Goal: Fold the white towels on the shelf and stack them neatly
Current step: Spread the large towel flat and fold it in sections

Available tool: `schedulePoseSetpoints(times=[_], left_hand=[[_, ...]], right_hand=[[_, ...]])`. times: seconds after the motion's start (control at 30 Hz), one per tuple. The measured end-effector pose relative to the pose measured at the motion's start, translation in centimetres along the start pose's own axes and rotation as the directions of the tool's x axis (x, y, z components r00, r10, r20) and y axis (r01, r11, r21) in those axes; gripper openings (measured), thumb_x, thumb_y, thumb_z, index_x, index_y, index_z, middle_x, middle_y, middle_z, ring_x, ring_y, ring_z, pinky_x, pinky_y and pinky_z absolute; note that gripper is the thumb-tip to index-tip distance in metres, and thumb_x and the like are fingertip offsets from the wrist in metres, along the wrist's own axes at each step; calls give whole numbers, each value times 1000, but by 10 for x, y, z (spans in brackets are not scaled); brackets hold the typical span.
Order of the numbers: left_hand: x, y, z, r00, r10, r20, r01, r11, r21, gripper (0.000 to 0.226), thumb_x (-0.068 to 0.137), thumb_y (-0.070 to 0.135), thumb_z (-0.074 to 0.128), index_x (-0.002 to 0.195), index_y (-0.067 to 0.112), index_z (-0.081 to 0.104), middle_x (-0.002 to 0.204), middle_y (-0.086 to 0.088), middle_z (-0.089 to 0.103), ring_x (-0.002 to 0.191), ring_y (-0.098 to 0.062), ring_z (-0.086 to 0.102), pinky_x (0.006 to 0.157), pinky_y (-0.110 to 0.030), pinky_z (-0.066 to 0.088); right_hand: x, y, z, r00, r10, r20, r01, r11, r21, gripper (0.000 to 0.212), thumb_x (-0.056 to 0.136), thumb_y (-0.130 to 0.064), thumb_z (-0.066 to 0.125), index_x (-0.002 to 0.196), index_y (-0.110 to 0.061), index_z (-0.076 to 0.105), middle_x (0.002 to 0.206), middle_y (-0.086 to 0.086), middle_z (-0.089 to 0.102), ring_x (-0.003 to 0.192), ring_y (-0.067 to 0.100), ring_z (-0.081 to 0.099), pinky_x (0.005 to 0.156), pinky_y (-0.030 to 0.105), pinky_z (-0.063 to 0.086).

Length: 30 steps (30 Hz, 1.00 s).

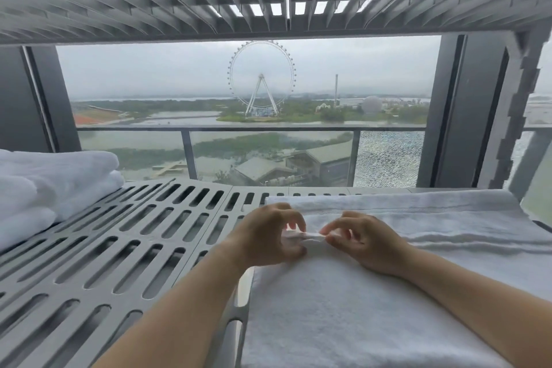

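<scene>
The white towel (343, 308) lies flat on the right part of the slotted shelf (119, 248), nearest the camera. On it the left hand (268, 233) and right hand (361, 243) meet, their fingers (291, 218) curled and pinching a small white strip (304, 236) between them. It may be a tag or a bit of hem; I cannot tell which. It is probably best tucked flat inside, with the edges squared before folding. Farther left sits the stack of folded towels (53, 182), and beyond it the window (209, 84).
</scene>
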<state>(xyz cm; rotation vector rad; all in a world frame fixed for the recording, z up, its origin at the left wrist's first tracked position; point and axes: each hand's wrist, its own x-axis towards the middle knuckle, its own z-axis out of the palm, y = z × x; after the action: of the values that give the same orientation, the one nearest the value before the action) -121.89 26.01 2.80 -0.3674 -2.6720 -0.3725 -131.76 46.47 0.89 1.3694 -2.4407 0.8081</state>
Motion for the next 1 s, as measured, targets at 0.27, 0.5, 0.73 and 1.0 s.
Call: schedulePoseSetpoints(times=[0.27,0.5,0.73,1.0], left_hand=[[1,5,2,999,40,-34,-39,999,32,19,77,19,63,96,21,66,94,3,64,81,-12,59,72,-31,52],[3,4,-2,998,64,-8,-63,990,130,28,76,8,57,101,19,63,96,3,62,78,-14,57,66,-26,49],[2,1,1,999,6,53,-15,986,167,27,71,7,57,95,20,58,90,4,56,72,-12,48,61,-21,35],[3,0,4,991,-80,103,56,975,215,23,73,14,52,93,25,49,88,8,48,80,-17,50,63,-26,44]], right_hand=[[-2,-4,-1,998,0,-63,0,1000,1,18,80,-14,63,87,-29,70,70,-8,51,59,-2,44,61,20,35],[-6,-11,-3,981,-134,-140,129,991,-46,20,76,-6,60,81,-23,70,71,-14,51,58,-8,43,57,26,45],[-4,-4,-1,997,-52,-64,43,990,-132,37,74,-43,70,104,-24,62,101,-4,54,96,10,49,83,29,41],[0,-3,1,999,9,-35,-14,992,-129,17,80,-24,65,77,-25,48,83,-4,56,79,20,53,73,35,45]])
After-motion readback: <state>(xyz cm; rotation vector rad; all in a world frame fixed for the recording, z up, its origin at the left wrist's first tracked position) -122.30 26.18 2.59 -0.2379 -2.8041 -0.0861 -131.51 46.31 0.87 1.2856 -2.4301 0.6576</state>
